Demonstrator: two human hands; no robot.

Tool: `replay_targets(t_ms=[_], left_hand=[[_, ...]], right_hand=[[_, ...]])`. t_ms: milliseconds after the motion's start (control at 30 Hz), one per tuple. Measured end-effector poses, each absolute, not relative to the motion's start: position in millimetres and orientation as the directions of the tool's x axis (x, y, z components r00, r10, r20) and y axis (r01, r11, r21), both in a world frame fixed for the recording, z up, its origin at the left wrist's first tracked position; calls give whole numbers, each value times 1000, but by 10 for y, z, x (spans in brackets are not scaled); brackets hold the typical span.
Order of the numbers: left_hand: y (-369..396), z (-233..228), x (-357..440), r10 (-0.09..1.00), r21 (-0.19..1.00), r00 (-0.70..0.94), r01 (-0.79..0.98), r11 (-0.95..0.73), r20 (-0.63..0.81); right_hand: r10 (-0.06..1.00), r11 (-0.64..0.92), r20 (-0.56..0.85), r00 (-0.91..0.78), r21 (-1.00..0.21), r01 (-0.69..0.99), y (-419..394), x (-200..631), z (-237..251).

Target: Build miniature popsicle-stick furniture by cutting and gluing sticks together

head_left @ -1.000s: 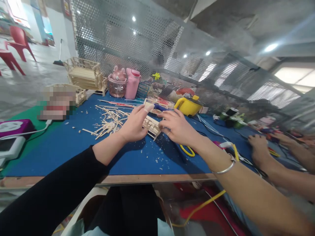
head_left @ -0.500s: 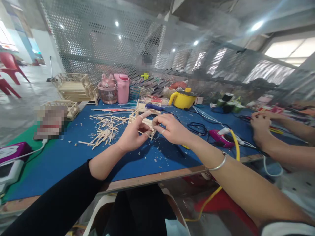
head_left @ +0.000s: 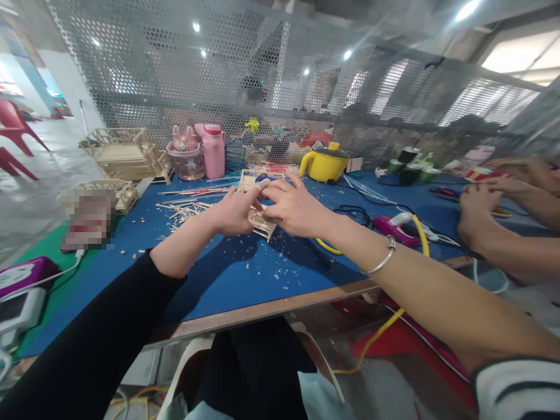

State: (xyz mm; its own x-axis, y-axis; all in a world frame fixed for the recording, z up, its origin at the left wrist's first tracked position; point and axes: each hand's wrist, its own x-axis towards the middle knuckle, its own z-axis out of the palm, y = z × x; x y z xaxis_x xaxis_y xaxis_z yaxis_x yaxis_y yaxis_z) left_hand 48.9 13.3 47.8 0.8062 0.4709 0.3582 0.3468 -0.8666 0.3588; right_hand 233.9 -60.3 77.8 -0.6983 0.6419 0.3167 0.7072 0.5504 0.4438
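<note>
Above the blue worktop (head_left: 227,274), near its middle, both hands meet around a small frame made of thin wooden sticks (head_left: 261,221). The left hand (head_left: 234,211) is closed on the left side of the stick frame, with a pale cover on one fingertip. The right hand (head_left: 294,207) holds the frame from the right side and from above, its fingers curled over the top part. The two hands touch each other at the fingertips. A silver bracelet (head_left: 381,261) sits on the right wrist.

Just behind the left hand lies a loose pile of wooden sticks (head_left: 186,209), with small chips spread over the worktop around it. Farther back stand a pink bottle (head_left: 214,150), a pink jar with ears (head_left: 186,156) and a yellow pot (head_left: 326,163). At the far left corner there are larger finished stick models (head_left: 125,153). To the right of the hands I see a pink glue gun (head_left: 396,227) with a yellow cable (head_left: 420,233) and some black wires. At the right edge, the hands of another person (head_left: 476,213) rest on the same worktop, well apart from the frame.
</note>
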Motion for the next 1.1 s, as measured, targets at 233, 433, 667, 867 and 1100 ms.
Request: replay_targets(t_ms=[233,433,667,867,1100], left_hand=[[183,550,583,472,406,841,346,-846,265],[229,588,674,435,386,869,328,-862,234],[298,525,693,396,488,885,240,-839,245],[252,584,681,439,443,870,311,-841,223],[236,574,717,437,372,874,340,-864,214]], right_hand=[[686,511,305,-661,445,735,-583,2346,739],[702,504,288,-651,446,740,-596,2331,695],[714,495,301,-632,422,760,-583,2334,637],[731,486,303,-612,398,778,-606,2310,644],[718,488,318,-620,405,773,-625,2290,641]])
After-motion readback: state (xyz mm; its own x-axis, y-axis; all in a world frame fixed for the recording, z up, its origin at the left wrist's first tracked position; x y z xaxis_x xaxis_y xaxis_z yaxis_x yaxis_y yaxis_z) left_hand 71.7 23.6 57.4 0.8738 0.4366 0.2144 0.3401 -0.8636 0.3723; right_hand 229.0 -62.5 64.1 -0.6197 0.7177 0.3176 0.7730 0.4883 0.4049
